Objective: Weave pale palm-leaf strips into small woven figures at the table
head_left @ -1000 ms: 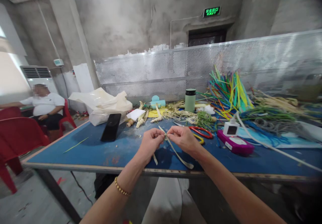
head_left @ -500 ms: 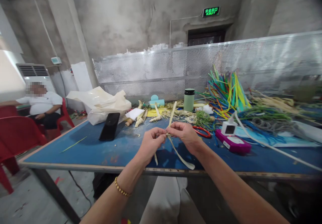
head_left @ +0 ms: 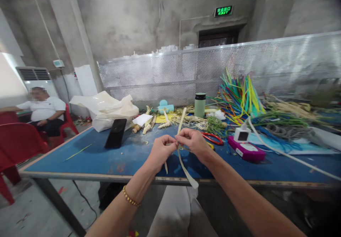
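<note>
Above the front of the blue table, my left hand and my right hand meet, fingertips pinched together. Between them runs a pale, flat strip, like straw or husk. One end of it sticks up past my right fingers, and a longer end hangs down over the table's front edge. A second narrow pale end pokes out below my left hand. The exact spot where the fingers press the strip is hidden. Red-handled scissors lie just beyond my right hand.
A black phone leans left of my hands, by a cream plastic bag. Behind stand a green flask and bundles of coloured strips. On the right are a magenta box and white cable. A person sits far left.
The strip's long lower end has swung toward me and left, now hanging past the table edge. Both hands have shifted only slightly and stay pinched together.
</note>
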`<action>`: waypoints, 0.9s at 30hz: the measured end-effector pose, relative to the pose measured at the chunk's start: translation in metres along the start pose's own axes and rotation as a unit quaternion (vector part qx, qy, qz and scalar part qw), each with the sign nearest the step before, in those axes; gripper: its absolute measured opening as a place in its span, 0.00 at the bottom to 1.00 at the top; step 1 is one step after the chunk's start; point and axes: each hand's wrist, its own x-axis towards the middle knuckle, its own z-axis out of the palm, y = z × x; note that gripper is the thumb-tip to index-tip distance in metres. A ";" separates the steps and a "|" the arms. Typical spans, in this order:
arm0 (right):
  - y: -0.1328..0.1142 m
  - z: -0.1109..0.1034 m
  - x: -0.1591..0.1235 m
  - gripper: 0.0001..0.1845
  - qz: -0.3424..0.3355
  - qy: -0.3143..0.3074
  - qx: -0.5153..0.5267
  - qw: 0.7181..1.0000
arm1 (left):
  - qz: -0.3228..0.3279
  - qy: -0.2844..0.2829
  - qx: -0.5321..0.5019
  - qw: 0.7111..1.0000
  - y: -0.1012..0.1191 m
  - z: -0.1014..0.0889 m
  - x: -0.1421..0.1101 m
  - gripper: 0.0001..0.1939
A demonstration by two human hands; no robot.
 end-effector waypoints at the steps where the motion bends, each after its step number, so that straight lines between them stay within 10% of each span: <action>1: 0.000 0.000 0.000 0.12 -0.005 0.004 -0.015 1.000 | -0.001 -0.002 0.006 1.000 0.000 0.000 0.000 0.10; 12: 0.003 0.000 0.000 0.12 0.002 0.011 -0.053 0.999 | 0.001 0.012 0.068 0.998 -0.001 0.005 -0.001 0.06; 18: 0.007 -0.001 0.005 0.14 0.004 0.025 -0.036 0.999 | 0.014 -0.110 0.043 0.993 0.004 -0.009 -0.006 0.12; 25: 0.002 -0.004 -0.002 0.12 -0.130 0.150 -0.175 0.964 | 0.047 0.020 0.097 0.994 -0.003 -0.012 -0.001 0.12; 27: -0.002 -0.003 -0.008 0.13 -0.138 0.104 -0.216 0.961 | 0.057 0.045 0.108 0.992 -0.004 -0.011 0.001 0.11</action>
